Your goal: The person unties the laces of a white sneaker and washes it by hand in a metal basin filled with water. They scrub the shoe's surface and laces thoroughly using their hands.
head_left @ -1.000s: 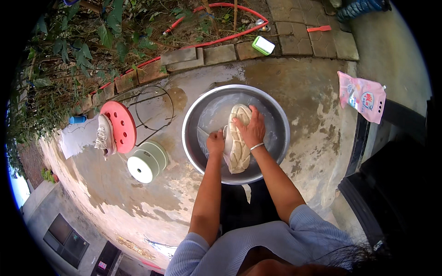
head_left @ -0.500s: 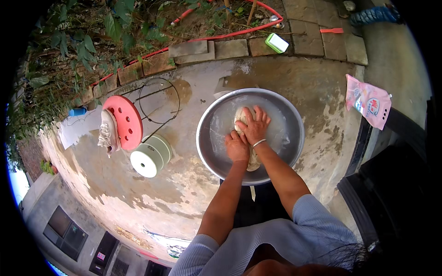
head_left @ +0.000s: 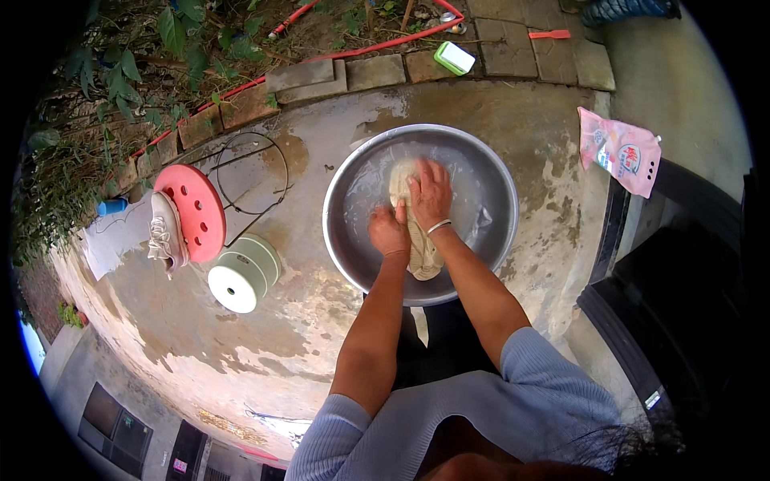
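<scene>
A metal basin (head_left: 504,232) holds some cloudy water, and in it lies a long, wet beige shoe (head_left: 423,255). My left hand (head_left: 388,231) is closed on the shoe's left side, thumb lying along its edge. Farther up, my right hand (head_left: 431,195) grips the shoe from the right, fingers bent over its upper end. A pale bracelet circles the right wrist. Part of the shoe is hidden under both hands.
Left of the basin stand a red round stool (head_left: 198,212) with a beige sneaker (head_left: 166,232) against it, a wire ring frame (head_left: 277,150) and a pale green bucket-like drum (head_left: 255,268). A pink bag (head_left: 619,151) lies right. A green-and-white box (head_left: 455,58) sits on the brick edging (head_left: 377,72).
The view has shifted, so the surroundings sit farther left and higher. My left hand has moved slightly apart from the right, and more of the shoe's near end shows.
</scene>
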`<state>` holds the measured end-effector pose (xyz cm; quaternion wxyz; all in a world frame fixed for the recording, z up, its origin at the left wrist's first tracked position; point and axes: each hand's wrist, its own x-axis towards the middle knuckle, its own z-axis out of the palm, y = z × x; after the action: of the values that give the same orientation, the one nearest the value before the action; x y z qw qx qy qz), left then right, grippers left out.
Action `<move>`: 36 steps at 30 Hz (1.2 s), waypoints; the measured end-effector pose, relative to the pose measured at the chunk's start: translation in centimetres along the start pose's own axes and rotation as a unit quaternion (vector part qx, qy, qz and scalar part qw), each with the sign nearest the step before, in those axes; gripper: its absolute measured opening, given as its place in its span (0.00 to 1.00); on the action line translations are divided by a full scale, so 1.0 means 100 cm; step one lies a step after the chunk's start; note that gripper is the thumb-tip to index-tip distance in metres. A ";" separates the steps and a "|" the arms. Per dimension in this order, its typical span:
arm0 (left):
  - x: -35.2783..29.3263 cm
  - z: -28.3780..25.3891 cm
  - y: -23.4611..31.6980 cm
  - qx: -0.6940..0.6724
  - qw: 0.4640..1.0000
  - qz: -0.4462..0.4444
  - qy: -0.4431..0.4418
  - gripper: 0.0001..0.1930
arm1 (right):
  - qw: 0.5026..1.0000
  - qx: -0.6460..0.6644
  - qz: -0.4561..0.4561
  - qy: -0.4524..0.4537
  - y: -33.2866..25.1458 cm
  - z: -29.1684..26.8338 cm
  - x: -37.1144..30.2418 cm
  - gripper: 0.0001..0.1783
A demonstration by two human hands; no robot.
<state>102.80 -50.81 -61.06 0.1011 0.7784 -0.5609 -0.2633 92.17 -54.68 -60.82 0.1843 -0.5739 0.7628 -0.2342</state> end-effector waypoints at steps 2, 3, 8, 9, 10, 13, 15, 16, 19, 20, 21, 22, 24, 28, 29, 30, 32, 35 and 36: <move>-0.003 0.001 0.007 -0.013 0.999 -0.018 0.027 0.25 | 1.000 -0.011 -0.011 -0.023 -0.014 -0.018 -0.028 0.30; -0.005 -0.001 0.008 -0.017 0.999 -0.028 0.041 0.25 | 0.999 -0.014 -0.015 -0.035 -0.021 -0.027 -0.044 0.34; -0.005 -0.005 0.007 -0.152 0.985 -0.080 0.000 0.21 | 0.984 0.029 0.022 -0.174 -0.041 -0.075 -0.121 0.46; -0.003 -0.008 0.009 -0.205 0.970 -0.131 -0.008 0.20 | 0.981 0.041 0.036 -0.189 -0.051 -0.090 -0.127 0.48; 0.000 -0.010 0.007 -0.257 0.950 -0.177 -0.016 0.19 | 0.974 0.054 0.063 -0.212 -0.052 -0.096 -0.127 0.52; -0.006 0.013 -0.031 -0.462 0.851 -0.233 -0.093 0.17 | 0.975 0.164 0.064 -0.137 -0.024 -0.087 -0.131 0.50; -0.022 -0.014 -0.015 -0.468 0.831 -0.252 -0.162 0.18 | 0.967 0.211 0.083 -0.118 -0.021 -0.089 -0.126 0.46; -0.033 -0.027 -0.006 -0.504 0.805 -0.256 -0.180 0.20 | 0.955 0.252 0.104 -0.122 -0.017 -0.089 -0.124 0.45; -0.048 -0.057 0.003 -0.545 0.760 -0.224 -0.275 0.24 | 0.946 0.277 0.149 -0.073 -0.013 -0.081 -0.127 0.38; -0.056 -0.059 0.001 -0.539 0.766 -0.197 -0.289 0.23 | 0.948 0.271 0.160 -0.048 -0.012 -0.076 -0.127 0.35; -0.062 -0.060 0.001 -0.532 0.772 -0.170 -0.303 0.23 | 0.949 0.264 0.171 -0.023 -0.010 -0.071 -0.128 0.33; -0.072 -0.053 0.000 -0.543 0.790 -0.128 -0.253 0.20 | 0.939 0.275 0.203 -0.038 -0.017 -0.072 -0.123 0.31; -0.070 -0.055 -0.002 -0.528 0.802 -0.108 -0.258 0.18 | 0.916 0.292 0.266 -0.063 -0.030 -0.082 -0.105 0.28; -0.070 -0.055 -0.001 -0.472 0.849 0.004 -0.236 0.15 | 0.828 0.358 0.401 -0.161 -0.012 -0.070 -0.076 0.29; -0.069 -0.053 -0.002 -0.462 0.855 0.008 -0.234 0.15 | 0.826 0.352 0.403 -0.179 -0.005 -0.064 -0.073 0.29; -0.067 -0.051 -0.003 -0.451 0.861 0.013 -0.232 0.15 | 0.823 0.346 0.405 -0.197 0.002 -0.058 -0.070 0.29; -0.067 -0.053 -0.006 -0.419 0.883 -0.005 -0.211 0.14 | 0.819 0.375 0.387 -0.195 -0.001 -0.053 -0.078 0.31; -0.061 -0.048 0.001 -0.397 0.902 -0.059 -0.159 0.13 | 0.846 0.425 0.294 -0.131 -0.021 -0.066 -0.105 0.33; -0.058 -0.047 0.004 -0.416 0.894 -0.078 -0.145 0.13 | 0.872 0.407 0.243 -0.119 -0.028 -0.075 -0.109 0.34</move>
<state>103.62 -46.25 -55.23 0.3127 0.6596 -0.3462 -0.5893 93.25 -43.78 -52.87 0.5420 -0.2684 0.6874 -0.4021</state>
